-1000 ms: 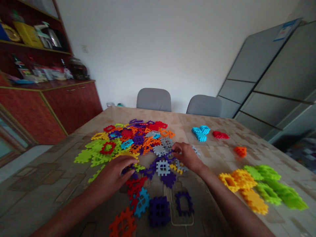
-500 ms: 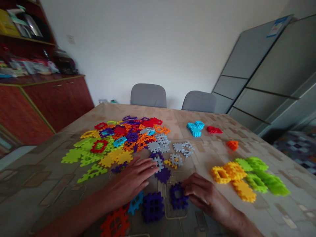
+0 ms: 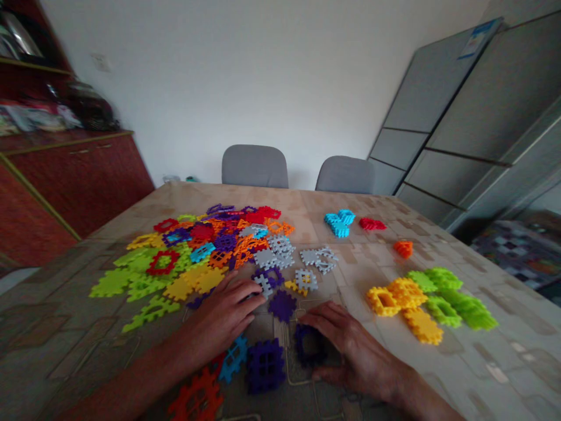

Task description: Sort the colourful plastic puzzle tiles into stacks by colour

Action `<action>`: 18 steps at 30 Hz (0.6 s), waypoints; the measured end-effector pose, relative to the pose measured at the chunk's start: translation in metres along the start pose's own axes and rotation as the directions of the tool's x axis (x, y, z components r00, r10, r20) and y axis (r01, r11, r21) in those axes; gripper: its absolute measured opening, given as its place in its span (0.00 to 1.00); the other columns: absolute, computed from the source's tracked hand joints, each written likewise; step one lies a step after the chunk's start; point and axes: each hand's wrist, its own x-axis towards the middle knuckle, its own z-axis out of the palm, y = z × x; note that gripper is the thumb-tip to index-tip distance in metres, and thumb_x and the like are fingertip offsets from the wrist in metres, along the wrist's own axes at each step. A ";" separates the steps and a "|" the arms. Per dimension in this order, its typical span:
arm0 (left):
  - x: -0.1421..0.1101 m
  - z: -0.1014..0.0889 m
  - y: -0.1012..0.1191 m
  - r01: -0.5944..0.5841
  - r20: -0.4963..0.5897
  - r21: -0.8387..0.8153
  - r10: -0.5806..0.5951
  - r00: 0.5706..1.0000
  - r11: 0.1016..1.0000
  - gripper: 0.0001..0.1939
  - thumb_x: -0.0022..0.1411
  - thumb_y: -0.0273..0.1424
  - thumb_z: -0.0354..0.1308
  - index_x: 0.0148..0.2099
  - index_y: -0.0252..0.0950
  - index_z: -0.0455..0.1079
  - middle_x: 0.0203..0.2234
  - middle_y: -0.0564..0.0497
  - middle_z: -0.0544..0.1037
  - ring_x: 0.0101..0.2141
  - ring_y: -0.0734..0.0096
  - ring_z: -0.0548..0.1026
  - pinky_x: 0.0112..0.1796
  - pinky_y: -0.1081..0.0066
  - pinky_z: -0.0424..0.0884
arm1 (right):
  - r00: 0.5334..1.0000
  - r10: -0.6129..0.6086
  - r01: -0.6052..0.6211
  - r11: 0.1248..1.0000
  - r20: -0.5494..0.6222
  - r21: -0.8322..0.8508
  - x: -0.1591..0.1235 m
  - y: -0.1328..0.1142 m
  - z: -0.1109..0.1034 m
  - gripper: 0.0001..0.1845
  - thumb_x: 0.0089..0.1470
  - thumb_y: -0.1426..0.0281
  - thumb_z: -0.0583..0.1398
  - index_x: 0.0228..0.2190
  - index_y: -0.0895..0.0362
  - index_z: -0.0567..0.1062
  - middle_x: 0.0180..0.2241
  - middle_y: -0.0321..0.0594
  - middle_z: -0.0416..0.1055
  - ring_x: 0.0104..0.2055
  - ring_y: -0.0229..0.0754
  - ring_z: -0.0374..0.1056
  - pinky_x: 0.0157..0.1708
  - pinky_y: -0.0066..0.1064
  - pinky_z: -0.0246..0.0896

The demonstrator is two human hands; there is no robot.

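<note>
My right hand (image 3: pixel 350 348) curves around a dark purple square frame piece (image 3: pixel 309 346) on the table, fingers at its far side and thumb near its close edge. The fingers are spread, and whether they press on it I cannot tell. My left hand (image 3: pixel 225 313) is open, palm down, its fingertips at a grey toothed piece (image 3: pixel 263 285). Between the hands lie a solid purple piece (image 3: pixel 283 306) and a purple window-shaped stack (image 3: pixel 265 365). A blue window piece (image 3: pixel 234 358) and an orange window piece (image 3: pixel 198 397) lie by my left forearm.
A mixed heap of toothed plastic pieces (image 3: pixel 225 242) covers the left middle. On the right stand yellow stacks (image 3: pixel 405 295), green stacks (image 3: pixel 460 304), an orange one (image 3: pixel 403 249), a red one (image 3: pixel 372 224) and light blue ones (image 3: pixel 339 222). Two grey chairs (image 3: pixel 254 166) stand beyond the table.
My right hand has gone from pinching the purple frame's right edge to spreading around it. The left hand keeps its place near the grey piece. The view has shifted slightly right.
</note>
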 end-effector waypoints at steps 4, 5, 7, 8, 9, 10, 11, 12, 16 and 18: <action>-0.010 0.008 -0.008 -0.001 -0.088 -0.023 -0.001 0.996 1.000 0.17 0.66 0.20 0.56 0.54 0.41 0.73 0.52 0.48 0.76 0.54 0.56 0.72 0.60 0.53 0.64 | 1.000 0.018 -0.018 1.000 -0.003 0.006 -0.001 0.006 0.007 0.41 0.44 0.72 0.73 0.59 0.56 0.68 0.55 0.48 0.70 0.56 0.53 0.64 0.58 0.46 0.59; -0.013 0.010 -0.009 -0.007 -0.105 -0.030 0.004 0.994 1.000 0.17 0.67 0.21 0.55 0.54 0.42 0.73 0.52 0.49 0.76 0.54 0.56 0.72 0.60 0.53 0.64 | 1.000 0.012 -0.012 1.000 -0.015 0.024 -0.001 0.006 0.007 0.40 0.45 0.73 0.72 0.59 0.55 0.68 0.55 0.47 0.70 0.56 0.52 0.64 0.58 0.45 0.59; -0.016 0.013 -0.011 -0.021 -0.128 -0.034 0.016 0.992 0.999 0.18 0.68 0.22 0.53 0.56 0.42 0.72 0.53 0.48 0.75 0.55 0.57 0.72 0.60 0.54 0.64 | 0.999 -0.009 0.012 0.996 -0.046 0.085 -0.002 0.006 0.006 0.39 0.46 0.77 0.68 0.60 0.54 0.67 0.55 0.46 0.68 0.57 0.51 0.63 0.58 0.44 0.59; -0.017 0.014 -0.012 -0.026 -0.135 -0.030 0.022 0.991 0.999 0.18 0.69 0.22 0.53 0.57 0.42 0.71 0.54 0.48 0.75 0.55 0.57 0.72 0.61 0.53 0.63 | 0.997 -0.017 0.026 0.992 -0.069 0.125 -0.003 0.005 0.006 0.40 0.46 0.79 0.66 0.60 0.53 0.65 0.55 0.45 0.67 0.58 0.50 0.62 0.58 0.43 0.59; -0.018 0.016 -0.012 -0.030 -0.137 -0.025 0.026 0.990 0.999 0.18 0.69 0.22 0.52 0.57 0.42 0.71 0.54 0.48 0.75 0.55 0.57 0.72 0.61 0.52 0.62 | 0.995 -0.022 0.037 0.985 -0.093 0.168 -0.003 0.004 0.006 0.42 0.45 0.81 0.64 0.61 0.52 0.64 0.56 0.44 0.65 0.58 0.49 0.61 0.58 0.42 0.60; -0.018 0.016 -0.013 -0.032 -0.134 -0.020 0.029 0.991 0.999 0.17 0.69 0.23 0.52 0.56 0.42 0.71 0.54 0.48 0.75 0.55 0.57 0.72 0.62 0.52 0.62 | 0.993 -0.022 0.045 0.978 -0.116 0.206 -0.004 0.003 0.006 0.43 0.43 0.83 0.62 0.61 0.51 0.63 0.55 0.44 0.64 0.58 0.48 0.61 0.58 0.41 0.60; -0.018 0.017 -0.013 -0.031 -0.130 -0.015 0.028 0.991 0.999 0.17 0.70 0.23 0.52 0.56 0.42 0.72 0.54 0.48 0.75 0.55 0.57 0.72 0.62 0.51 0.61 | 0.991 -0.015 0.047 0.971 -0.137 0.236 -0.004 0.002 0.006 0.44 0.42 0.84 0.60 0.61 0.51 0.63 0.54 0.44 0.64 0.58 0.47 0.61 0.58 0.39 0.61; -0.018 0.017 -0.013 -0.026 -0.134 -0.008 0.025 0.991 1.000 0.17 0.70 0.23 0.52 0.56 0.43 0.72 0.55 0.48 0.75 0.55 0.57 0.72 0.62 0.51 0.62 | 0.988 -0.003 0.043 0.966 -0.154 0.254 -0.004 0.002 0.006 0.44 0.41 0.84 0.60 0.60 0.52 0.63 0.53 0.44 0.64 0.57 0.46 0.62 0.57 0.38 0.62; -0.015 0.016 -0.013 -0.028 -0.136 0.019 0.030 0.990 0.999 0.21 0.70 0.23 0.52 0.61 0.42 0.67 0.58 0.47 0.74 0.58 0.56 0.70 0.60 0.53 0.66 | 0.987 0.064 -0.036 0.982 -0.147 0.184 -0.005 0.004 -0.001 0.39 0.41 0.82 0.60 0.58 0.56 0.66 0.50 0.45 0.65 0.52 0.46 0.65 0.54 0.38 0.65; -0.012 0.015 -0.012 -0.064 -0.109 0.024 0.067 0.992 0.998 0.22 0.69 0.22 0.53 0.63 0.42 0.66 0.59 0.48 0.73 0.59 0.56 0.69 0.60 0.51 0.65 | 0.988 0.121 -0.114 0.991 -0.093 0.077 -0.008 0.006 -0.010 0.37 0.41 0.81 0.60 0.56 0.57 0.68 0.50 0.46 0.66 0.51 0.48 0.66 0.53 0.40 0.66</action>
